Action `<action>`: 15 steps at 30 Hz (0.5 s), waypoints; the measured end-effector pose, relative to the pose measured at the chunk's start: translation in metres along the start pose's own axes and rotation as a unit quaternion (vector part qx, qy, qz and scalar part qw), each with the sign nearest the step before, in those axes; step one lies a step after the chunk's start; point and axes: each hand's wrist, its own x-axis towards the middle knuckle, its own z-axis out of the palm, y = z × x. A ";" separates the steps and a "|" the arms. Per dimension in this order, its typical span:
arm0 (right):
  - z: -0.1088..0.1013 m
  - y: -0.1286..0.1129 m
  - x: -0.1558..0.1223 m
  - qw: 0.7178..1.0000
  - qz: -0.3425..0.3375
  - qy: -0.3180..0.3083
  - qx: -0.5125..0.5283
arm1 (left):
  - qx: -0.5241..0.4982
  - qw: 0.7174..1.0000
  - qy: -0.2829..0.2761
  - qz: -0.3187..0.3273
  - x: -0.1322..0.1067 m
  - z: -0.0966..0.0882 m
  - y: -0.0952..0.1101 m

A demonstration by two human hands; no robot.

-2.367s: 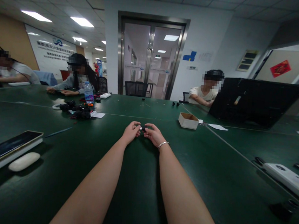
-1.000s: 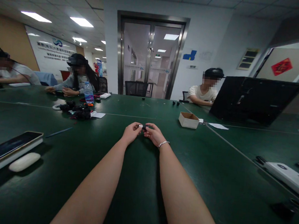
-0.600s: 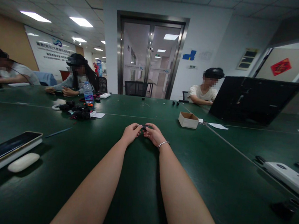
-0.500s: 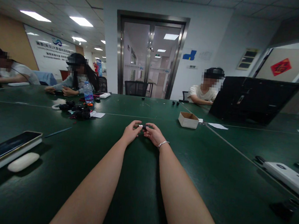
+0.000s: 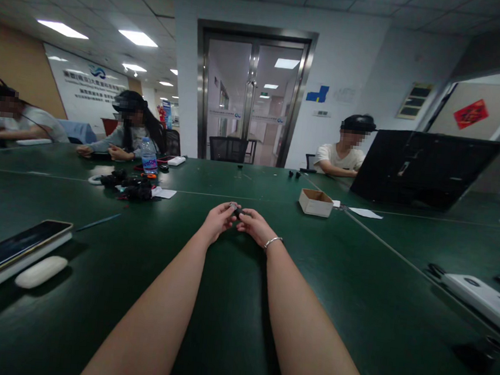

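Observation:
My left hand (image 5: 219,219) and my right hand (image 5: 253,223) meet above the green table, fingers closed on a small black piece (image 5: 237,212) with a silvery end. The left fingers pinch the silvery end and the right fingers grip the dark part. It is too small and too covered by fingers for me to make out its kind. A bracelet (image 5: 273,242) circles my right wrist.
An open box (image 5: 315,204) stands right of my hands, a black monitor (image 5: 426,169) beyond it. At left are a phone (image 5: 14,253), a white rounded case (image 5: 41,272), a blue stick (image 5: 98,222), dark tangled items (image 5: 133,187) and a bottle (image 5: 149,157). Other people sit across the table.
The piece has turned in my fingers from lying level to tilted, its silvery end now up to the left. My hands have drawn slightly closer together.

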 end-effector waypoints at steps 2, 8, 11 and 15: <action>0.004 -0.001 -0.002 1.000 0.006 -0.004 -0.019 | -0.039 0.999 0.017 -0.014 -0.002 0.005 0.001; -0.002 -0.012 -0.029 0.996 0.051 -0.057 -0.044 | 0.058 0.997 0.027 -0.034 -0.026 -0.005 0.023; -0.017 -0.026 -0.064 0.988 0.081 -0.095 -0.088 | 0.166 0.985 0.001 -0.043 -0.057 -0.032 0.053; -0.036 -0.054 -0.140 0.966 0.121 -0.125 -0.192 | 0.315 0.944 -0.042 -0.087 -0.122 -0.083 0.098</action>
